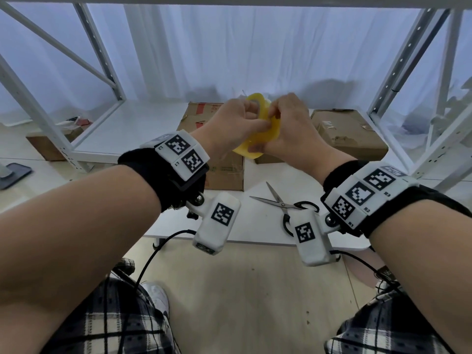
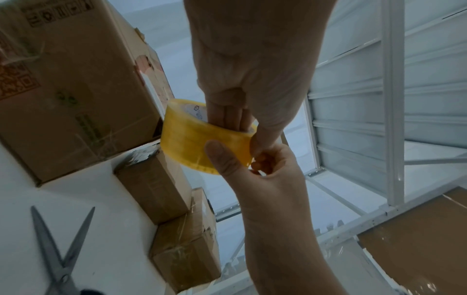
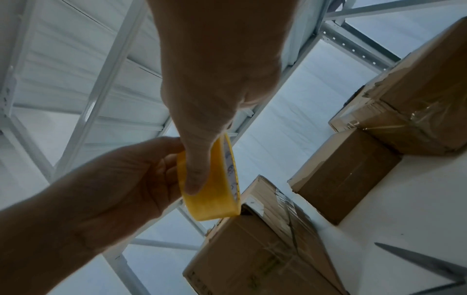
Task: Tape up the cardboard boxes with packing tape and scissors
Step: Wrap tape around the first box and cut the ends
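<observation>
Both hands are up in front of the chest, holding a yellow tape roll [image 1: 258, 129] in the air above the boxes. Left hand [image 1: 229, 123] has fingers [image 2: 227, 115] pushed thru the roll's core w/ the thumb on the outer face, so it grips the roll. Right hand [image 1: 288, 126] is curled on the roll's near edge: thumb [image 2: 217, 153] flat on the outer tape face, other fingers bent tight at the rim, pinching there. Can't tell if a loose tape end is betw. the fingertips; too small.

Roll sits tilted, its open core facing up-left in the head view. In the right wrist view it's seen nearly edge-on, the left hand's palm wrapped behind it.

Scissors [image 1: 281, 203] lie on the white table [image 1: 255, 226] near its front edge, blades spread open, pointing away from the person; handles partly hidden by the right wrist cam.

3 boxes on the table: a big box [image 1: 224, 172] under the hands, a small box [image 2: 154, 187] just right of it and a mid box [image 1: 350, 134] farther right. All show clear tape strips and torn label patches. White metal rack frames [image 1: 84, 72] stand at both sides, pale curtain [image 1: 229, 47] behind. Another box [image 1: 48, 144] sits on the floor, left.
</observation>
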Action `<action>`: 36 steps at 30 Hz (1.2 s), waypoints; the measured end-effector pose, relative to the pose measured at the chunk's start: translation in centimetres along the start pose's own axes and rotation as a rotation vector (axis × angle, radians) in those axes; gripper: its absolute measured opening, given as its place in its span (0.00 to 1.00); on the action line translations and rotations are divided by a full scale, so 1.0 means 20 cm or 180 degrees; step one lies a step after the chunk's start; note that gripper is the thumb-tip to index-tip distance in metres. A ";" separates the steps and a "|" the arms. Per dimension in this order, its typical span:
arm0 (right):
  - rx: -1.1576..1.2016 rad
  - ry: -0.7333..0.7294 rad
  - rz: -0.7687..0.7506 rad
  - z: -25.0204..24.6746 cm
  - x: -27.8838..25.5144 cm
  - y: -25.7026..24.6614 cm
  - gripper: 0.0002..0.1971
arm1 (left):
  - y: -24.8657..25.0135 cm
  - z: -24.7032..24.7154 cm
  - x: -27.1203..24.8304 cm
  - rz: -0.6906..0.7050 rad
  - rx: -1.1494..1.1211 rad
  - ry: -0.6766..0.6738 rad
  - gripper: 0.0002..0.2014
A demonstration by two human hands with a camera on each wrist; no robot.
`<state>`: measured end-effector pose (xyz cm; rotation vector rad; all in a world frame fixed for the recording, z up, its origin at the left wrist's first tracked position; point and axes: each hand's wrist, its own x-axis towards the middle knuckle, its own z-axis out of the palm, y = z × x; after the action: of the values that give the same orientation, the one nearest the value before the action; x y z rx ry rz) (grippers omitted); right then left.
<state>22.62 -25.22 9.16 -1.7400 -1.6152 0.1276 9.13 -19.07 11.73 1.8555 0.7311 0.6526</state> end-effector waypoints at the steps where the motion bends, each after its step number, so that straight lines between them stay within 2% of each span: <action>1: 0.0124 0.0019 -0.0031 0.00 0.00 0.00 0.37 | 0.01 -0.01 0.01 0.0022 0.0045 -0.0016 0.09; 3: 0.0306 -0.0075 -0.0084 0.00 0.01 -0.01 0.46 | 0.02 -0.02 0.01 0.0039 0.0132 -0.0091 0.06; 4: 0.0339 -0.0102 -0.0091 0.01 0.01 0.00 0.47 | 0.02 -0.02 0.01 0.0030 0.0177 -0.0104 0.06; 7: 0.0407 0.0059 -0.0109 0.03 0.01 -0.01 0.42 | 0.01 -0.03 0.02 -0.0002 0.0210 -0.0001 0.05; 10: 0.0450 0.0152 -0.0139 0.05 0.02 -0.02 0.36 | -0.01 -0.05 0.03 -0.0054 0.0263 0.0104 0.10; 15: 0.0418 0.0157 -0.0174 0.05 0.04 0.01 0.36 | -0.02 -0.03 0.03 -0.0063 0.0370 0.0101 0.14; 19: 0.0442 0.0056 -0.0170 0.05 0.04 -0.01 0.32 | -0.02 -0.05 0.04 -0.0104 0.0302 0.0066 0.20; 26: 0.0638 0.0140 -0.0206 0.09 0.05 0.00 0.35 | -0.01 -0.05 0.05 -0.0011 0.0539 0.0074 0.15; 32: 0.0529 0.0212 -0.0235 0.08 0.05 -0.01 0.32 | -0.03 -0.05 0.07 0.0046 0.0783 0.0133 0.16; 36: 0.0684 0.0224 -0.0199 0.10 0.05 -0.02 0.29 | -0.02 -0.06 0.06 0.0002 0.0633 0.0082 0.15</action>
<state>21.34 -23.51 8.40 -1.5133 -1.5431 0.1999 9.02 -17.23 11.87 2.0314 0.8376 0.6235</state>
